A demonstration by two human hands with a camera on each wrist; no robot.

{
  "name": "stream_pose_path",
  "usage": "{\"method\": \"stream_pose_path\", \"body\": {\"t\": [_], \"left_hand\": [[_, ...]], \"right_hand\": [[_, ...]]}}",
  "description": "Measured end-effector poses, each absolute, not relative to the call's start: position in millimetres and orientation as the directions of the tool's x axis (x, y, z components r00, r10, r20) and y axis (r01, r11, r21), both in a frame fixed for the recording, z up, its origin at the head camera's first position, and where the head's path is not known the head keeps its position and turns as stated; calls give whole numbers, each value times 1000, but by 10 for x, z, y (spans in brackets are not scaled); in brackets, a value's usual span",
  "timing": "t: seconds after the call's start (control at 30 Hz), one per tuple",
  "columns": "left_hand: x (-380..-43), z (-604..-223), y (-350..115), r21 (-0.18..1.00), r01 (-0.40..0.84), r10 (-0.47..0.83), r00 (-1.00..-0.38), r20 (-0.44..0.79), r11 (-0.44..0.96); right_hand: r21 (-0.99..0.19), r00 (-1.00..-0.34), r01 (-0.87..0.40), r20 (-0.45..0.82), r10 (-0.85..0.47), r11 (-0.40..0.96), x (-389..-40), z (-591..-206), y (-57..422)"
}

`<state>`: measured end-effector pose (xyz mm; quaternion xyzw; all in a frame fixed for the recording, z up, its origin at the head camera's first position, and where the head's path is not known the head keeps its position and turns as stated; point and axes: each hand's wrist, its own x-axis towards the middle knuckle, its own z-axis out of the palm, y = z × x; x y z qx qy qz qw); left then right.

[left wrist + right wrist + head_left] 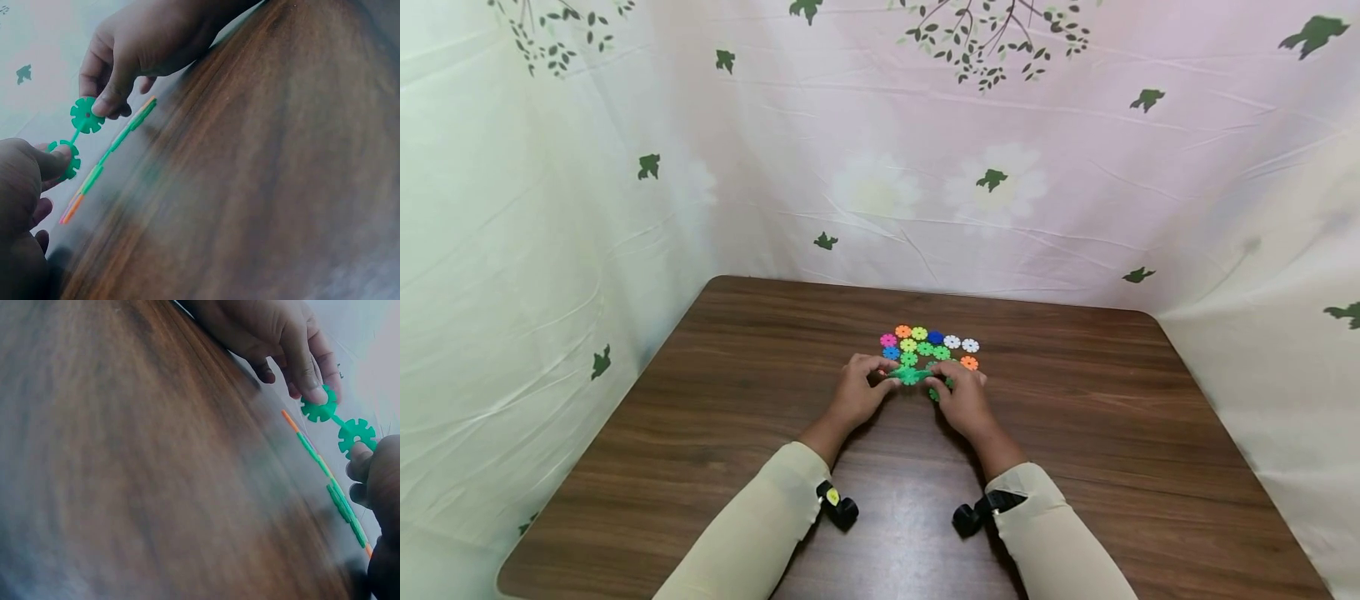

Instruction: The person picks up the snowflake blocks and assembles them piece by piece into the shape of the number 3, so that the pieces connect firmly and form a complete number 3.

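Both hands hold a joined piece of green notched plastic discs (pixel 909 376) above the table. Thumb and fingers of my left hand (pixel 857 392) pinch the disc at its left end. At the right end, my right hand (pixel 962 400) pinches another disc. In the left wrist view, the right hand's disc (pixel 87 115) faces the camera, and an edge-on green disc (pixel 78 133) links it to the left hand's disc (pixel 73 164). The right wrist view shows the same chain from the other side, with the left hand's disc (pixel 319 404) above the right hand's disc (pixel 356 435).
Several loose discs lie flat just beyond the hands, among them white (pixel 970 345), blue (pixel 935 337), pink (pixel 888 340), orange (pixel 969 363) and green (pixel 925 349) ones. The brown wooden table (pixel 737 400) has rounded corners. Printed cloth (pixel 880 167) hangs around its far and side edges.
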<state>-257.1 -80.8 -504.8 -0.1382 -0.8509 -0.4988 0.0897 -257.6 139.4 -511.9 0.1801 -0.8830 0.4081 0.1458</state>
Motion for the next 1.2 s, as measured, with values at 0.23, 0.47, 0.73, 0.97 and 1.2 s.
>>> {"method": "stream_pose_path", "body": {"t": [0.23, 0.47, 0.73, 0.97, 1.2], "left_hand": [[-2583, -5062, -822, 799, 364, 207, -931, 300, 479], [-2592, -5092, -814, 768, 417, 248, -909, 336, 487], [-2572, -5075, -802, 714, 489, 276, -872, 404, 500], [-2576, -5086, -788, 777, 427, 221, -904, 365, 462], [-2604, -5096, -784, 801, 401, 184, -916, 357, 444]], "right_hand": [[-668, -897, -432, 391, -207, 606, -2568, -5112, 1386], [-672, -875, -478, 422, -238, 566, -2561, -5117, 1386], [-688, -872, -486, 416, -257, 539, -2560, -5128, 1390], [-663, -865, -488, 456, -211, 567, -2601, -5143, 1384], [-678, -886, -423, 448, -119, 602, -2668, -5150, 1399]]}}
